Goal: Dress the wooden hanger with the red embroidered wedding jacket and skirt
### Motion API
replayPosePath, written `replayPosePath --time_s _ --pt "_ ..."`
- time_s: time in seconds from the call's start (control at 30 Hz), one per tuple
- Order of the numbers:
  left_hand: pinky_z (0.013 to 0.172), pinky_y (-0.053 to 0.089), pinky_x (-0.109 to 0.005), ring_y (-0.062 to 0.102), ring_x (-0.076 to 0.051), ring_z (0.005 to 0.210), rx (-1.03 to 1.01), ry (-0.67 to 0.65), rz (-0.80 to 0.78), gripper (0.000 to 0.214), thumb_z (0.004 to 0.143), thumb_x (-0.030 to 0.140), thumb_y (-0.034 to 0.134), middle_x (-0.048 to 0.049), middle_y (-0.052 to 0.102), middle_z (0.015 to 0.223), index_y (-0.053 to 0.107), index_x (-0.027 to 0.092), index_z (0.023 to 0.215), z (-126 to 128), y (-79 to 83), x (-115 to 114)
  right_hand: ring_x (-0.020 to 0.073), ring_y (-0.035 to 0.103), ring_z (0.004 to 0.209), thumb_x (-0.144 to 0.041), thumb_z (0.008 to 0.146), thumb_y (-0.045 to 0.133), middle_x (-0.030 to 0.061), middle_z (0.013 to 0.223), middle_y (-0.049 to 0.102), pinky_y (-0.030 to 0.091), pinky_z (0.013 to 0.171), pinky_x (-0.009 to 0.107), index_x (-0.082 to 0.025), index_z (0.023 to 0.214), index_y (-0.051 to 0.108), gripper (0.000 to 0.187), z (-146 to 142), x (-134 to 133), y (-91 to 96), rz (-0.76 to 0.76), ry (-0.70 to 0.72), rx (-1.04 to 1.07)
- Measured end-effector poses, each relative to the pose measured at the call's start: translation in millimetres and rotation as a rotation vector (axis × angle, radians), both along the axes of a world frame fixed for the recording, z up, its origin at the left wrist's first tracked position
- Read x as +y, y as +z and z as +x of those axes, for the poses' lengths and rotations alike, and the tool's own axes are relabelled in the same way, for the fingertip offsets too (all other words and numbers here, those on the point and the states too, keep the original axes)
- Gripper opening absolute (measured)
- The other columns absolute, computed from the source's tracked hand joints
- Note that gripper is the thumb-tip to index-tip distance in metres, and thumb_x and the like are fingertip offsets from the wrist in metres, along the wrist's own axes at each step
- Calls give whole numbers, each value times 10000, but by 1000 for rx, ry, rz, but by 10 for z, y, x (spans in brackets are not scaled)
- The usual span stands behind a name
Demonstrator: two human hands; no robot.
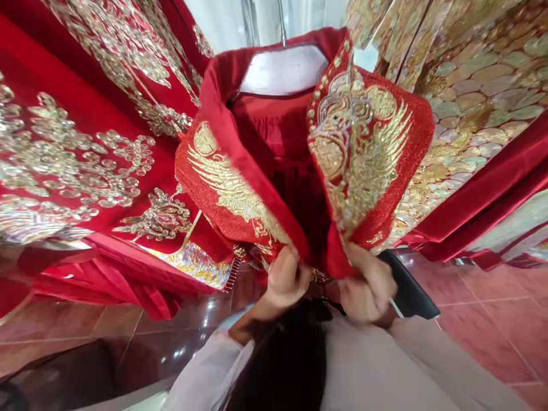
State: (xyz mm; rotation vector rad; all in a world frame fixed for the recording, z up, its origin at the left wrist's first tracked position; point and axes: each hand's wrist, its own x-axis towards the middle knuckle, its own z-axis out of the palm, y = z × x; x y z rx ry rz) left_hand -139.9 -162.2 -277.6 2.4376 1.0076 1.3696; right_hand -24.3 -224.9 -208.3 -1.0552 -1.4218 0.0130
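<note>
Head view. The red embroidered jacket [272, 197] hangs in front of you at the centre, draped over a white hanger [285, 71] whose broad shoulder piece shows within the collar opening; a thin metal hook [282, 25] rises from it. Both of your hands are closed on the jacket's lower front edges, apart from each other, with a narrow strip of dark red fabric between them. Your left hand [287, 278] forms a fist around the lower end of the left front edge; your right hand [369, 285], slightly blurred, grips the right front edge with its fingers curled under. The two front panels stand parted, so that the gathered red lining [274, 131] is visible inside. Each panel bears gold wing-shaped embroidery [363, 142], and the right one also carries a raised, ornate motif along its edge.

To the left of the jacket hangs a red gown [85, 114] with dense crystal beadwork; to the right, a gold garment [483, 85] covered in overlapping scale-like discs, with red velvet fabric [483, 182] beside it. Below, a reddish tiled floor [492, 302] extends on both sides. A black flat object [413, 291] lies behind your right hand, its nature unclear. Your pale sleeves [363, 359] and dark hair [286, 359] fill the lower edge.
</note>
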Motion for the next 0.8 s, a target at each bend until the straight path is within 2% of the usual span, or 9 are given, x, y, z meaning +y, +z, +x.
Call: replayPosePath --time_s 0.07,0.17,0.23,0.3,0.37,0.43,0.53,0.67,0.8 --pt "530 447 -218 564 -151 631 44 33 -95 125 839 184 439 -56 564 754 563 180 859 220 -60 160 117 479 592 -90 771 380 2 644 510 393 578 234 -179 718 491 152 -25 320 -78 -69 -44 -22" --pt "479 411 -220 539 -142 568 82 130 -271 187 846 99 397 -86 569 825 568 141 908 437 -224 569 153 491 657 -116 761 359 41 705 545 429 657 281 -174 750 490 143 73 969 -407 -195 -273 26" --pt "533 452 -233 573 -159 626 73 144 -335 189 859 108 417 -106 576 883 570 124 969 471 -321 768 179 533 771 -126 771 357 69 801 584 457 757 312 -173 825 513 172 148 1262 -630 -209 -317 62" --pt "669 506 -255 616 -189 784 59 121 -361 236 861 145 478 -122 585 974 560 126 1082 436 -411 848 191 551 898 -144 794 382 88 911 597 462 864 339 -173 916 531 195 178 1360 -811 -176 -275 100" --pt "849 500 -273 605 -200 958 -130 50 -550 366 822 166 577 -111 587 1070 537 159 1185 361 -536 830 197 538 1045 -192 817 443 103 1052 587 438 971 359 -173 1011 546 221 167 1297 -989 -187 -166 187" --pt "973 451 -283 574 -194 1057 -428 -11 -857 435 776 186 649 -83 590 1122 546 199 1199 253 -734 759 196 513 1141 -256 809 520 101 1164 564 412 1031 364 -181 1071 560 276 151 1135 -1222 -309 -45 355" --pt "954 477 -356 591 -219 1029 -696 38 -1219 272 806 308 623 -89 619 1055 603 181 1045 15 -1158 618 183 597 976 -313 734 611 82 1089 604 490 921 361 -185 1016 602 310 206 804 -1699 -550 55 569" --pt "813 530 -433 631 -272 924 -842 189 -1530 305 830 449 580 -115 631 945 596 159 923 -394 -1699 459 136 585 633 -292 538 746 49 862 631 528 646 315 -168 881 597 393 451 324 -2312 -751 34 758" --pt "924 493 -364 599 -226 1067 -1028 233 -1634 197 821 369 626 -67 635 1046 595 211 934 -643 -1892 422 160 628 802 -346 565 739 31 919 639 535 740 319 -212 888 566 390 697 45 -2542 -777 -5 1003"
